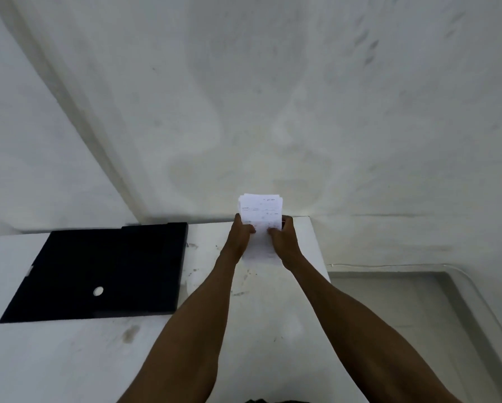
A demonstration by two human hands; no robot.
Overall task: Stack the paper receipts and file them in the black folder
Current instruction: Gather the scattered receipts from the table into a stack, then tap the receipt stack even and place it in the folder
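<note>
Both hands — left hand, right hand — pinch the receipt stack upright at the desk's far edge, fingers curled round its sides; the closed black folder lies flat well leftward — nearer the left hand.

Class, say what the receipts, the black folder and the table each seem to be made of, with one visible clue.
Receipts: thin matt white paper; faint print, slightly fanned edges, gripped by the left hand and right hand.
Black folder: stiff matt card or plastic, unclear which; lies flat, no shine.
Table: hard white surface, perhaps painted or laminate; dark scuffs.
</note>
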